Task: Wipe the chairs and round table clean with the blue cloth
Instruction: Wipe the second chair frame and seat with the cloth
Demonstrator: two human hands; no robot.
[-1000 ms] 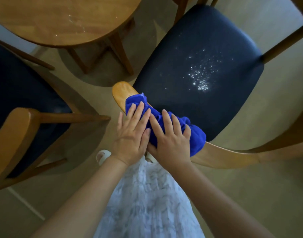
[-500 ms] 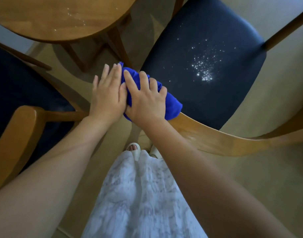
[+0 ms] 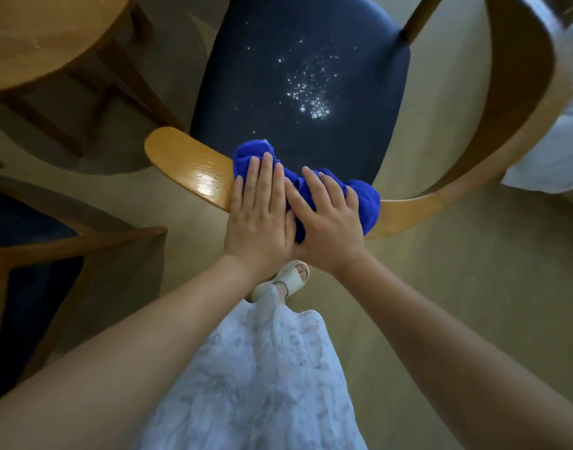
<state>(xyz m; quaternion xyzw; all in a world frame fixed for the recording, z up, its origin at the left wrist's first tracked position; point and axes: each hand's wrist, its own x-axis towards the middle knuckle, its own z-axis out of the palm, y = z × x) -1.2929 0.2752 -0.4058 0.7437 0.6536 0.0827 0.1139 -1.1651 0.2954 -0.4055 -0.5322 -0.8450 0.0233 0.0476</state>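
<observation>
- Since half a second ago, both hands and the blue cloth (image 3: pixel 306 186) have travelled back from the tip of the curved wooden backrest (image 3: pixel 194 167) toward its middle; the tip, then covered, is now bare and shows a wet sheen.
- Far left: a second chair (image 3: pixel 35 254) with a dark blue seat stands well apart from the work; untouched at this moment.
- Upper left: the round table (image 3: pixel 44 37) shows faint pale specks on its top. Judged not yet wiped.
- Left hand (image 3: pixel 259 219): fingers extended and flat, palm pressing down on the left part of the cloth. Not closed around it.
- Cloth: bunched into a soft wad, lying on the backrest rail between the two palms and the wood, with folds bulging out ahead of the fingers and to the right.
- Right hand (image 3: pixel 330 222): fingers spread and laid flat over the right part of the cloth, thumb side touching the left hand. Likewise pressing, not clenched.
- Handling judgement: the cloth is light, limp and apparently damp; it will slide on the varnished wood only under palm pressure and may roll or slip off the narrow rail. Best held bunched under flat palms, as now.
- Right of centre: the dark blue seat (image 3: pixel 246 92) carries a cluster of white specks (image 3: pixel 311 92), unwiped.
</observation>
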